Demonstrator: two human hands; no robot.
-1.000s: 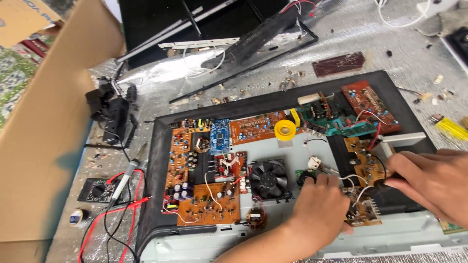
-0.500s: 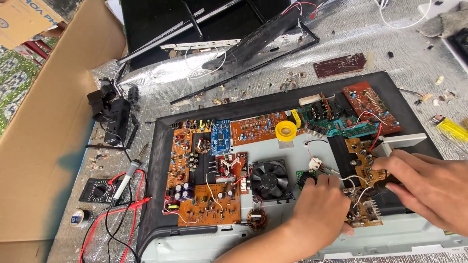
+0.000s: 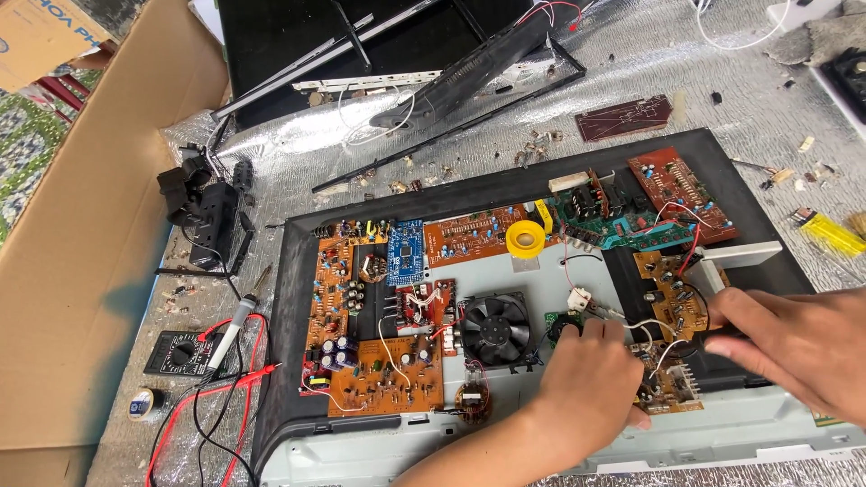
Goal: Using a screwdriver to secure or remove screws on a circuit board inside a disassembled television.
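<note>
1. Head view is showing a small brown circuit board (image 3: pixel 669 293) lying at the right end of the open chassis (image 3: pixel 298 271), with white, red and black wires running off it; a second brown board (image 3: pixel 669 386) is sitting just below it.
2. I am pressing my left hand (image 3: pixel 591 374) down between the two boards, fingers curled and spread, fingertips touching a small green board (image 3: pixel 561 323) and the white wires beside it.
3. I am closing my right hand (image 3: pixel 794 347) around a dark tool handle (image 3: pixel 722 341), thumb and fingers gripping it, its front end reaching the brown board's right edge.
4. Left of my hands, a black fan (image 3: pixel 495 327) is sitting in the chassis, with large orange boards (image 3: pixel 379 361) beyond it and a yellow tape roll (image 3: pixel 525 238) above.
5. Outside the chassis, a soldering iron (image 3: pixel 236 317) and a multimeter (image 3: pixel 176 352) with red and black leads are lying on the silver mat (image 3: pixel 631 63), near a cardboard box (image 3: pixel 81 271).
</note>
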